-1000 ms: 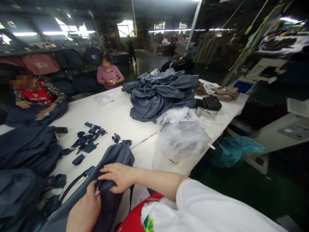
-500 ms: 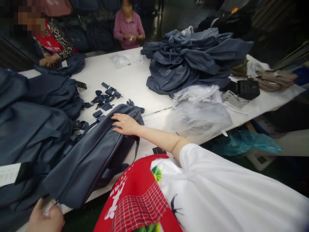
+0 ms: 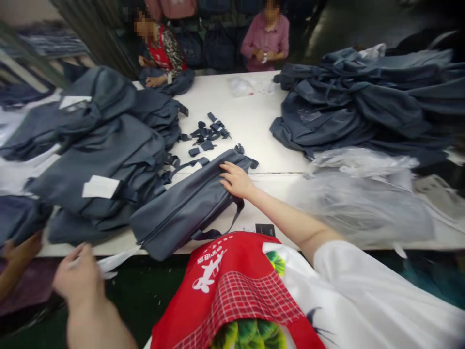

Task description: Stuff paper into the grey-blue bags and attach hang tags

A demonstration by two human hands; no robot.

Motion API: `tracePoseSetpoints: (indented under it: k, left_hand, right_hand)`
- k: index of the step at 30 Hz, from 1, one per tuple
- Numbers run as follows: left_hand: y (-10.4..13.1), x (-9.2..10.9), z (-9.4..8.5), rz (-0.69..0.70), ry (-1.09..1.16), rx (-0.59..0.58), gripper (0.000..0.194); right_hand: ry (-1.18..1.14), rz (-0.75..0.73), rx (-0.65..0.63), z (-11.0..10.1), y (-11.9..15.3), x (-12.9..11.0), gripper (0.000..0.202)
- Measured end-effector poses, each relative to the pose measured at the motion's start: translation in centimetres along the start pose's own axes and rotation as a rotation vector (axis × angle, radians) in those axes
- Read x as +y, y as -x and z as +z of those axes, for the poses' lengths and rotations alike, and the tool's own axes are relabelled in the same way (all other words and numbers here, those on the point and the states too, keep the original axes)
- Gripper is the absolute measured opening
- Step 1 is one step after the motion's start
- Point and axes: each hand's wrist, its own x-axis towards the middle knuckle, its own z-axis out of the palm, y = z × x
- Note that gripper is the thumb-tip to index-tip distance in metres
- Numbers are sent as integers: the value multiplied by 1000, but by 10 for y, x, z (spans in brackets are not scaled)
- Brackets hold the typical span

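Observation:
A dark blue-grey bag (image 3: 178, 208) lies slantwise at the table's front edge, a long zipper running along its upper side. My right hand (image 3: 236, 180) rests on its far end, fingers spread over the fabric. Off the table edge at left, my left hand (image 3: 82, 271) is closed on a thin white wrapping strip (image 3: 118, 260). That strip stretches from my fingers to the zipper's near end; whether it is plastic or paper I cannot tell. A thin strap (image 3: 232, 215) hangs on the bag's near side, and a black tag (image 3: 265, 229) lies beside it.
More dark bags are heaped at left (image 3: 109, 145) and right (image 3: 363, 102). Short straps (image 3: 209, 133) lie mid-table; clear plastic bags (image 3: 356, 198) lie at right. A co-worker's hand (image 3: 23, 252) is at far left. Two people (image 3: 267, 41) work across the white table (image 3: 250, 114).
My left hand has pulled away from the bag's near end, drawing the white strip out long. My right hand stays on the bag. The view has swung left.

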Motion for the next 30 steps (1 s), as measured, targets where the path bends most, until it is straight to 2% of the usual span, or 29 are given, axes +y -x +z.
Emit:
tracePoseSetpoints:
  k: [1, 2, 5, 7, 10, 14, 19, 24, 27, 30]
  left_hand:
    - [-2, 4, -1, -75, -44, 52, 60]
    - [-4, 9, -2, -112, -89, -8, 56]
    - [-4, 21, 0, -71, -118, -352, 49]
    - [2, 22, 3, -12, -72, -541, 48]
    - [15, 13, 10, 73, 0, -648, 42]
    - [29, -1, 20, 103, 140, -602, 40]
    - [49, -9, 40, 77, 164, -450, 30]
    - [74, -6, 59, -47, 170, -279, 24]
    - [82, -3, 63, -136, 212, -235, 23]
    - [84, -3, 63, -174, 262, -239, 23]
  right_hand:
    - [-11, 3, 14, -1, 0, -3, 28]
    - [-24, -2, 28, -1, 0, -7, 27]
    - [-74, -45, 60, -4, -5, -26, 23]
    - [-120, -97, 50, -8, -10, -48, 21]
    - [-192, -225, -66, -10, -22, -95, 24]
    - [-222, -428, -329, 7, -50, -168, 32]
    - [-174, -712, -558, 68, -86, -245, 21]
    - [66, -764, -782, 127, -106, -289, 19]
    - [177, -788, -929, 147, -111, -312, 20]
    - [280, -790, -1072, 158, -111, -334, 17]
